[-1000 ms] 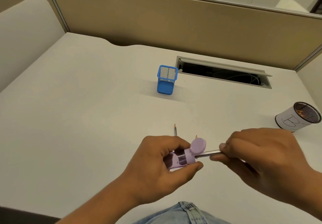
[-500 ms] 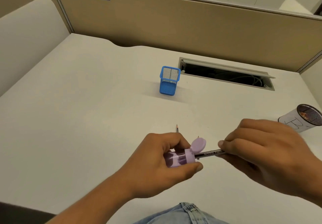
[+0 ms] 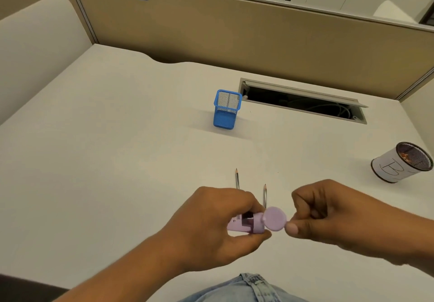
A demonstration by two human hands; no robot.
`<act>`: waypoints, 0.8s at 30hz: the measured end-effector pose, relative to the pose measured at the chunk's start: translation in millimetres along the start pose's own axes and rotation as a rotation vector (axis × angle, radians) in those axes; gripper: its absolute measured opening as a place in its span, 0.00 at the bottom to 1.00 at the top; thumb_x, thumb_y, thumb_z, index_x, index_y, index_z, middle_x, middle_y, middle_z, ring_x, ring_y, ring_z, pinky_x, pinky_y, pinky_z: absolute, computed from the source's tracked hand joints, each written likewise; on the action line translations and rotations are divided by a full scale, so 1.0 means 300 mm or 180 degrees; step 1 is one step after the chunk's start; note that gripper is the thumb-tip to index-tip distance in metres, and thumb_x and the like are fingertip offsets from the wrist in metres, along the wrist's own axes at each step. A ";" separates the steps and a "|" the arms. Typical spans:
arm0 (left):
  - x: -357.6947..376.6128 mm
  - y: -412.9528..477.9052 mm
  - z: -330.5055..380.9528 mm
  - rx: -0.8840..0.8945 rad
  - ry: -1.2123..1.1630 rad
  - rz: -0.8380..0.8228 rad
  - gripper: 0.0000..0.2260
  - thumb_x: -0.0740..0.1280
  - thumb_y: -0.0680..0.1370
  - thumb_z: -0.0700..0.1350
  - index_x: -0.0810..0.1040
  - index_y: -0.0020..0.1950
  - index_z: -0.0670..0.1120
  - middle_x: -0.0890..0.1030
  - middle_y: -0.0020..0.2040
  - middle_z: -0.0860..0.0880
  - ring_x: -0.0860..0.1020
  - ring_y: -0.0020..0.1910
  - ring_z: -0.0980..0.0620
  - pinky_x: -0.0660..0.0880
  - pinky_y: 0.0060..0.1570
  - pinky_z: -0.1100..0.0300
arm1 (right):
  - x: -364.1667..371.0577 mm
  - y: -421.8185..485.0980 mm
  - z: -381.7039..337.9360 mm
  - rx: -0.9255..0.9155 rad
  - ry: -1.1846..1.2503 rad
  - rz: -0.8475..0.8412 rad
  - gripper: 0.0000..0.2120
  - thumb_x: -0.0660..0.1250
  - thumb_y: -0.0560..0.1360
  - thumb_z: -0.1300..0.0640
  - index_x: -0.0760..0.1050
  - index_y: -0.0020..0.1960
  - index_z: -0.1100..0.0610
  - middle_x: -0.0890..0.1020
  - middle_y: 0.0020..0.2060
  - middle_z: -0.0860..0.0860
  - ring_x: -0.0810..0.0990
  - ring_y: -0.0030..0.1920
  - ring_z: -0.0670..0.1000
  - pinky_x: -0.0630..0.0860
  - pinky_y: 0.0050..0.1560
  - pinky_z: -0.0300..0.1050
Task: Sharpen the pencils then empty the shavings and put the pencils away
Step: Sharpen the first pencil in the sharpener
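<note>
- Left hand (image 3: 211,226) holds the purple sharpener (image 3: 246,224) in a closed grip, above the bench (image 3: 117,149).
- Right hand (image 3: 333,212) pinches shut at the sharpener's round lid (image 3: 275,218); any pencil there is hidden.
- Two pencils (image 3: 237,179) lie behind the hands, blue holder (image 3: 226,110) farther back.

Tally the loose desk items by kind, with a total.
Pencils: 2 in view, lying on the desk, one and another; any pencil in the sharpener is hidden.
Sharpeners: 1, purple.
Mesh holders: 2, blue and paper-wrapped.
Total: 5.
</note>
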State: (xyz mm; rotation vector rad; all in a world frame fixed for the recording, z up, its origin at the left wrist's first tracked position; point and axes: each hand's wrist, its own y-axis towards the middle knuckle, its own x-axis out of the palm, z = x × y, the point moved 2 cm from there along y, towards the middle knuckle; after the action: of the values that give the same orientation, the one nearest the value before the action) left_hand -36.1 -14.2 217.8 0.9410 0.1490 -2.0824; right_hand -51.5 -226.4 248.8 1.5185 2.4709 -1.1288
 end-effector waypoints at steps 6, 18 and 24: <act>0.002 0.002 0.002 -0.0687 -0.0919 0.0110 0.10 0.77 0.70 0.51 0.76 0.36 0.56 0.75 0.29 0.63 0.72 0.27 0.59 0.64 0.30 0.75 | -0.039 -0.057 -0.032 -0.1625 -0.2131 0.1023 0.05 0.69 0.73 0.47 0.78 0.48 0.41 0.83 0.38 0.40 0.79 0.34 0.44 0.75 0.31 0.36; 0.008 0.005 0.010 -0.0071 -0.0152 0.0344 0.06 0.75 0.72 0.49 0.80 0.43 0.50 0.76 0.33 0.60 0.68 0.30 0.63 0.60 0.33 0.76 | 0.006 -0.051 -0.012 -0.1154 -0.1482 0.1108 0.18 0.66 0.74 0.37 0.72 0.34 0.49 0.75 0.25 0.48 0.65 0.25 0.47 0.64 0.24 0.39; -0.018 0.028 0.011 -0.0058 -0.0264 0.0149 0.06 0.75 0.71 0.50 0.80 0.43 0.52 0.74 0.32 0.63 0.70 0.29 0.61 0.61 0.32 0.76 | -0.001 -0.040 -0.018 -0.0348 -0.0616 0.0633 0.13 0.75 0.67 0.43 0.76 0.35 0.50 0.75 0.23 0.46 0.66 0.24 0.45 0.64 0.26 0.36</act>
State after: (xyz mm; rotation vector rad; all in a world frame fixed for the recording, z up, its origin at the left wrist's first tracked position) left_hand -29.7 -17.6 225.4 0.8381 0.1016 -2.0696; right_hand -58.9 -226.6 259.7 1.5063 2.1650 -1.0351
